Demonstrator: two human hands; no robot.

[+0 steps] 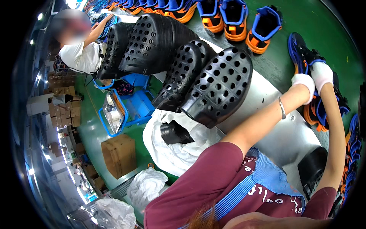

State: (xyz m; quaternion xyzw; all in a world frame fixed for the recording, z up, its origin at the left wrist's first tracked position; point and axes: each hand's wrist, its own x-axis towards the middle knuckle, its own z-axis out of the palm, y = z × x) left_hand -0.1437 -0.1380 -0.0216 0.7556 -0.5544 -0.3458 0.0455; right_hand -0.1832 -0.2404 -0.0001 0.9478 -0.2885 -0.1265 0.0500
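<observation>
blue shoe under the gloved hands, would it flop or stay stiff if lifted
The blue shoe probably holds its shape: thick orange sole, padded upper. Likely light for its size, looking foam-soled. White gloves on both hands should grip it without much slipping.

Both gloved hands, the left hand (pixel 304 84) and the right hand (pixel 321 74), cover the middle of a blue shoe (pixel 305 57) at the right of the frame, so each grip on it cannot be made out. At the top edge, a row of orange and blue shoes (pixel 213 15) is cut off. At upper left, a co-worker (pixel 82 53) is blurred about the head and half hidden behind black perforated moulds (pixel 152 42).
</observation>
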